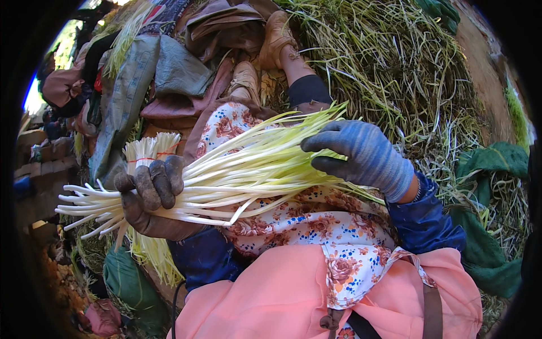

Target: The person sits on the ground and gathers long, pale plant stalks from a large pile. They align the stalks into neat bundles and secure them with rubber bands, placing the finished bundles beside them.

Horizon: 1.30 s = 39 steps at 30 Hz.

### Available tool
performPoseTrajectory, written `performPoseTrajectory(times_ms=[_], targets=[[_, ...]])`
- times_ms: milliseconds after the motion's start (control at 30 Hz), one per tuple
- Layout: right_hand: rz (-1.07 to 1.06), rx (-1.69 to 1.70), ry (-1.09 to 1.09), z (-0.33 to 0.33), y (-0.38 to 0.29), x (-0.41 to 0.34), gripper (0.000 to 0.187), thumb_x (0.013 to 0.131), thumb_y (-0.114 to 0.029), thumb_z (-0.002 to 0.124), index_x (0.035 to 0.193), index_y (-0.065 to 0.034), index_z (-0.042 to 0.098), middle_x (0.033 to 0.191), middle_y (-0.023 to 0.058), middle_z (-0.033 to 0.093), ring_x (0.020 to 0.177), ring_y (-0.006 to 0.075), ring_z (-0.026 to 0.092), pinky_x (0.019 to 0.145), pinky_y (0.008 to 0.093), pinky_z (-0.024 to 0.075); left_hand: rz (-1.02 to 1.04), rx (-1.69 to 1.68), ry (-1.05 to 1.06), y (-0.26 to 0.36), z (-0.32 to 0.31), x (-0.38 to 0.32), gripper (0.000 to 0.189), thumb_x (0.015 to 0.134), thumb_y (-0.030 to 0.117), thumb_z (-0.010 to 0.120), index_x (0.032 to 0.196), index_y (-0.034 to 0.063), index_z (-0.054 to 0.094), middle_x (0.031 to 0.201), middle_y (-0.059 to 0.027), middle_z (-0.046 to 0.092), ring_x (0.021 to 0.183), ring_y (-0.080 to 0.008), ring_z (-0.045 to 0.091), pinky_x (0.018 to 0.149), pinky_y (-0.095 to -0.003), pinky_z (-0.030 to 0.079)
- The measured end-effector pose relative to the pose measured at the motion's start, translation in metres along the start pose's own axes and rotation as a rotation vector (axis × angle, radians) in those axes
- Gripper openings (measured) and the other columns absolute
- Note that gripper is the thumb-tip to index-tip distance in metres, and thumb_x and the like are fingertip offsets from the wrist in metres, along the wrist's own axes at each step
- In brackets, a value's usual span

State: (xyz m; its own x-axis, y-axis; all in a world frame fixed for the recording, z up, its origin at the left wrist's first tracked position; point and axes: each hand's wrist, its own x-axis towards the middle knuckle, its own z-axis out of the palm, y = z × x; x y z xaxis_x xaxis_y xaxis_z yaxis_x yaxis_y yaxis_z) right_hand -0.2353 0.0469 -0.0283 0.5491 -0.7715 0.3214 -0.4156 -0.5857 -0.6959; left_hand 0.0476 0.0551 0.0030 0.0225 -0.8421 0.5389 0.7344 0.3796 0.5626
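My left hand [152,195], in a soiled dark glove, is closed around a loose bunch of white-stemmed shoots [237,178], perhaps blanched chives or garlic. The white stem ends fan out to the left of the fist, and the yellow-green leaves reach right across my floral apron [275,226]. At the leaf end, my right hand [360,154], in a blue striped glove with dark fingertips, has its thumb and fingers apart. Whether it touches the leaves I cannot tell. Just beyond my left fist stands a bundle of white stems [150,148] bound with red ties, partly hidden by that hand.
A large heap of long green shoots [389,72] lies at the upper right. Grey woven sacking [131,93] spreads at the upper left. Green cloth [487,220] lies at the right, and a green sack [131,284] at the lower left. A person's shod foot [275,40] rests ahead.
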Motion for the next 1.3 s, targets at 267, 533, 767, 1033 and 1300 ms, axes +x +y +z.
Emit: performPoseTrajectory(times_ms=[267, 533, 767, 1033, 1300], targets=[[0.389, 0.751, -0.295, 0.027, 0.027, 0.010, 0.019, 0.079, -0.015, 0.065, 0.096, -0.0059, 0.064, 0.082, 0.0045, 0.064, 0.074, 0.0106, 0.058, 0.070, 0.0243, 0.0464, -0.047, 0.071, 0.051, 0.002, 0.007, -0.003, 0.019, 0.085, 0.017, 0.048, 0.094, 0.0067, 0.061, 0.050, 0.0084, 0.042, 0.046, -0.0017, 0.038, 0.059, -0.0198, 0.038], [0.122, 0.065, -0.353, 0.029, 0.009, 0.021, 0.019, 0.075, -0.019, 0.061, 0.093, -0.0129, 0.064, 0.081, 0.0113, 0.062, 0.077, 0.0279, 0.060, 0.070, 0.0339, 0.0483, -0.057, 0.121, 0.006, -0.001, 0.009, -0.005, 0.020, 0.087, 0.019, 0.044, 0.091, 0.0094, 0.061, 0.051, 0.0080, 0.044, 0.045, -0.0020, 0.037, 0.060, -0.0202, 0.037], [0.067, 0.280, 0.191, 0.056, 0.018, 0.000, 0.014, 0.069, -0.001, 0.060, 0.080, -0.0082, 0.064, 0.077, 0.0088, 0.060, 0.073, 0.0252, 0.060, 0.067, 0.0319, 0.0478, -0.063, 0.052, 0.055, 0.003, 0.004, -0.005, 0.021, 0.089, 0.017, 0.040, 0.096, 0.0065, 0.057, 0.052, 0.0070, 0.040, 0.047, -0.0031, 0.036, 0.059, -0.0222, 0.037], [0.263, 1.567, 0.839, -0.001, 0.080, -0.052, 0.025, 0.086, -0.002, 0.047, 0.110, -0.0052, 0.055, 0.098, 0.0095, 0.062, 0.088, 0.0202, 0.061, 0.077, 0.0313, 0.0522, 0.035, -0.008, 0.290, 0.002, -0.001, -0.006, 0.024, 0.088, 0.018, 0.042, 0.096, 0.0038, 0.059, 0.052, 0.0065, 0.039, 0.047, -0.0051, 0.034, 0.058, -0.0248, 0.035], [0.104, 1.623, 1.050, -0.072, 0.152, -0.136, 0.021, 0.087, -0.005, 0.045, 0.103, -0.0038, 0.058, 0.092, 0.0113, 0.062, 0.075, 0.0148, 0.061, 0.060, 0.0220, 0.0516, 0.049, 0.045, 0.430, 0.004, -0.001, -0.005, 0.019, 0.085, 0.019, 0.047, 0.093, 0.0062, 0.058, 0.059, 0.0031, 0.048, 0.052, -0.0083, 0.040, 0.060, -0.0279, 0.037]])
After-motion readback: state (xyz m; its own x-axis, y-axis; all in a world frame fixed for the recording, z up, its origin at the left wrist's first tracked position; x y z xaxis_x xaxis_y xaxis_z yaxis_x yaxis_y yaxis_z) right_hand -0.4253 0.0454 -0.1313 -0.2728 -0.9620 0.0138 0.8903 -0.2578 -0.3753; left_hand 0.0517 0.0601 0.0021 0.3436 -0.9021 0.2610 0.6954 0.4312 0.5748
